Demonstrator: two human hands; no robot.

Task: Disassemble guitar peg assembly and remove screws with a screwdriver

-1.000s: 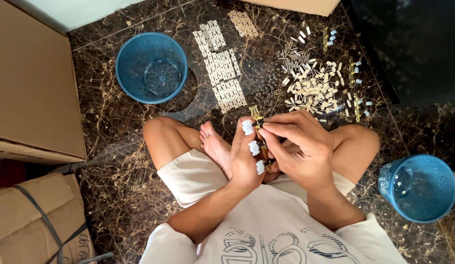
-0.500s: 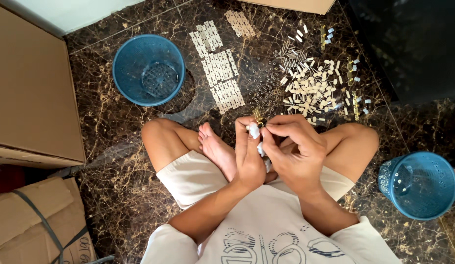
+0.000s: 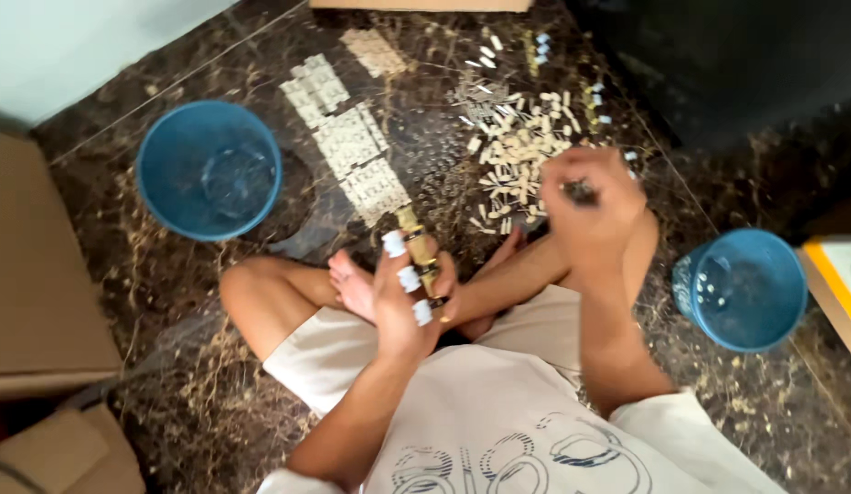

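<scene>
Marble floor (image 3: 261, 384), two blue buckets (image 3: 208, 169), contents unclear

1. A plain brown cardboard box (image 3: 41, 274) sits left of the left blue bucket (image 3: 208, 169).
2. A second brown carton (image 3: 50, 453) lies below it, well left of that bucket.
3. A brown box edge (image 3: 421, 5) shows beyond the bucket, at the top.

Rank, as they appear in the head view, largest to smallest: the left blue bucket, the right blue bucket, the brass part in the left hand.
1. Left blue bucket and right blue bucket: look alike, not ranked apart.
2. Brass part in the left hand: clearly smallest.
</scene>
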